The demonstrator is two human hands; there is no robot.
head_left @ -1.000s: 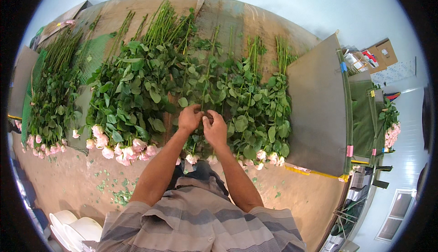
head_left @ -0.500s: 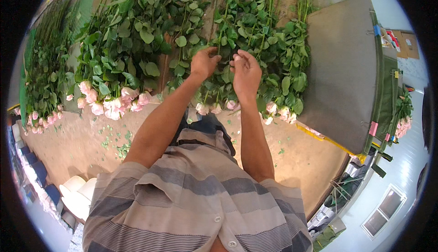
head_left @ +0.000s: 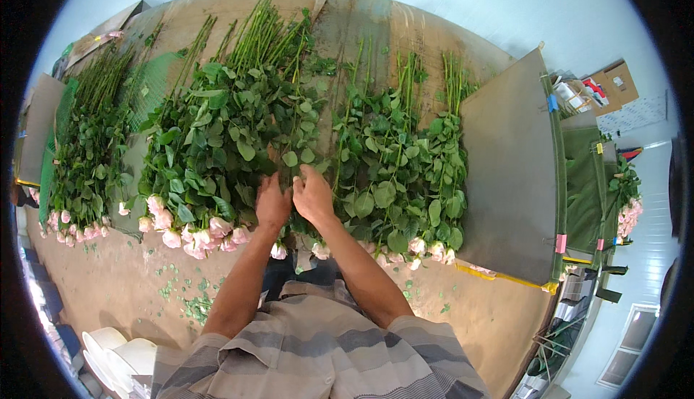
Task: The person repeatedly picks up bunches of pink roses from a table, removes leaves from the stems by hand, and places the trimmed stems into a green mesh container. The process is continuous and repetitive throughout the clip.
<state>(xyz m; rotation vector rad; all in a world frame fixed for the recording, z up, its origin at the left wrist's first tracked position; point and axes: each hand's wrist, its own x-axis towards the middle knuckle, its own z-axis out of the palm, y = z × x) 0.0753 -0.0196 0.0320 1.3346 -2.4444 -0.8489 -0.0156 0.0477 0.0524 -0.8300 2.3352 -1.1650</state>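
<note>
Cut pink roses with long leafy stems lie across the table, blooms toward me. My left hand is among the leaves at the right side of a thick bunch of roses, its fingers curled and partly hidden by foliage. Close beside it, my right hand has thumb and fingers pinched together over the leaves. What either hand grips is too small or hidden to make out. Single pink blooms hang near my wrists, one rose beside the left forearm and another rose by the right. Right of my hands lie smaller rose bunches.
More roses lie at the far left near green netting. A grey panel with a yellow lower edge stands on the right. Leaf scraps litter the floor, and white chairs are at lower left.
My hands have moved left, from over the smaller bunches to the edge of the thick bunch, and come closer together. The view has tilted up, showing the table's far edge.
</note>
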